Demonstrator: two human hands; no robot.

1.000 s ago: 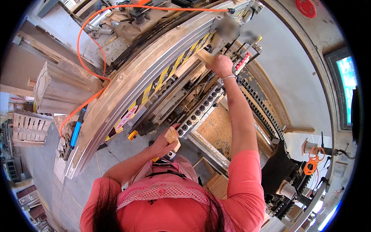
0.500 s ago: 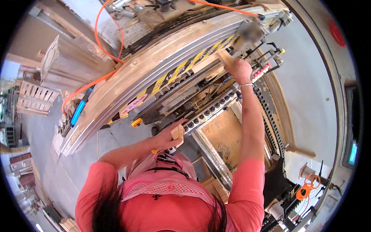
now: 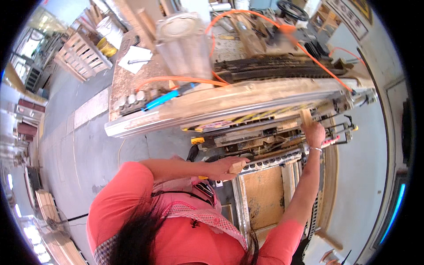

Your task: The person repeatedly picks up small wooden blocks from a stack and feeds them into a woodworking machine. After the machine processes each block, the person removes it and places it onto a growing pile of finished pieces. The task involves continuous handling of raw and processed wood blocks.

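Note:
My right hand (image 3: 314,134) is closed around a pale wooden piece (image 3: 305,116), whose far end sticks out beyond the fingers toward the machine's wooden-topped beam (image 3: 247,98). Nearer my body, my left hand (image 3: 221,168) grips a small wooden block (image 3: 237,167), with its blunt end facing right. That hand is just left of a rail with a row of dark round rollers (image 3: 269,162). Between the beam and the roller rail lies a slot with metal bars and wood scraps. The fingertips of both hands are partly hidden.
An orange hose (image 3: 176,79) loops over the beam beside a blue tool handle (image 3: 163,99). A tall grey motor-like housing (image 3: 183,48) stands behind. Below the rail is a worn wooden panel (image 3: 263,194). A slatted pallet (image 3: 84,55) stands at far left.
The whole view has swung, so the beam now lies flatter and more of the workbench behind shows. My left hand is at the roller rail's left end; both hands still hold their wood.

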